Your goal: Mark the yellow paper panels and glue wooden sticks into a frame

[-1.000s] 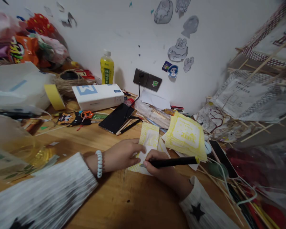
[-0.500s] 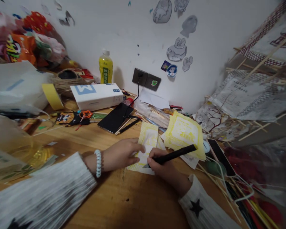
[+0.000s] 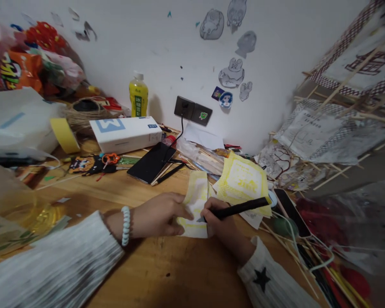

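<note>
In the lower centre of the frame, the left hand [image 3: 162, 214] lies over the yellow-patterned sheet [image 3: 197, 188] with thumb and fingers a little apart, resting rather than gripping, probably so that the paper does not slide on the wooden table [image 3: 141, 278]. Just beside it, the right hand [image 3: 220, 226] is closed around the black marker [image 3: 244, 207] near its tip, I think for finer control, though whether the tip touches the paper is not certain. Other yellow-printed sheets [image 3: 244, 175] lie right of centre, perhaps for easy reach.
</note>
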`<action>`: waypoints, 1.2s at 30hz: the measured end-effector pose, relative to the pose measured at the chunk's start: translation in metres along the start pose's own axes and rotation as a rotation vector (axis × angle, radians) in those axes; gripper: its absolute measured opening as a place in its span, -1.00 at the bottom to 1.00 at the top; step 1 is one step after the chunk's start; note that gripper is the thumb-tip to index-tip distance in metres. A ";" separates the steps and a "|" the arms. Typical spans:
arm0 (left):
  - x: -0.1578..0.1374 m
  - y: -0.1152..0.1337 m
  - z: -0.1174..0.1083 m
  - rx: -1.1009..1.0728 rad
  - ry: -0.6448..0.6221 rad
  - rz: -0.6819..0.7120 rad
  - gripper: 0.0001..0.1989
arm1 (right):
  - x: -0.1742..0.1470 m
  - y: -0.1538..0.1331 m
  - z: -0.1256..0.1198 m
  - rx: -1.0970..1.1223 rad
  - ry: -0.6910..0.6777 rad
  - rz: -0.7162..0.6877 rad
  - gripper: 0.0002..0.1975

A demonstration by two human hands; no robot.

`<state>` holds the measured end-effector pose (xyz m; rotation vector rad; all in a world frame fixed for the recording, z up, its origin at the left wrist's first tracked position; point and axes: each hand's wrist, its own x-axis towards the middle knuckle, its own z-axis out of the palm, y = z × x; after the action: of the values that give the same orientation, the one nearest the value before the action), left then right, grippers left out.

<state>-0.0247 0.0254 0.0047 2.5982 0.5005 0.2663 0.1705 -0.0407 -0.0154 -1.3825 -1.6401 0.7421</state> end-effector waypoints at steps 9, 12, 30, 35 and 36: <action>0.000 0.007 0.005 0.132 0.034 0.021 -0.68 | -0.030 -0.017 0.000 -0.160 -0.033 0.074 -0.90; -0.001 0.005 0.005 0.155 0.035 0.043 -0.64 | -0.030 -0.020 0.001 -0.207 -0.072 -0.004 -0.89; -0.001 0.009 0.003 0.165 -0.002 0.014 -0.66 | -0.026 -0.017 0.001 -0.114 -0.183 0.019 -0.88; -0.002 0.007 0.004 0.171 -0.004 0.015 -0.64 | -0.027 -0.014 0.002 -0.112 -0.103 0.057 -0.84; -0.002 0.007 0.004 0.173 -0.004 0.017 -0.64 | -0.027 -0.013 0.003 -0.121 -0.091 0.066 -0.84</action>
<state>-0.0229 0.0174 0.0043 2.7710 0.5216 0.2319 0.1630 -0.0699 -0.0117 -1.5142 -1.7413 0.7640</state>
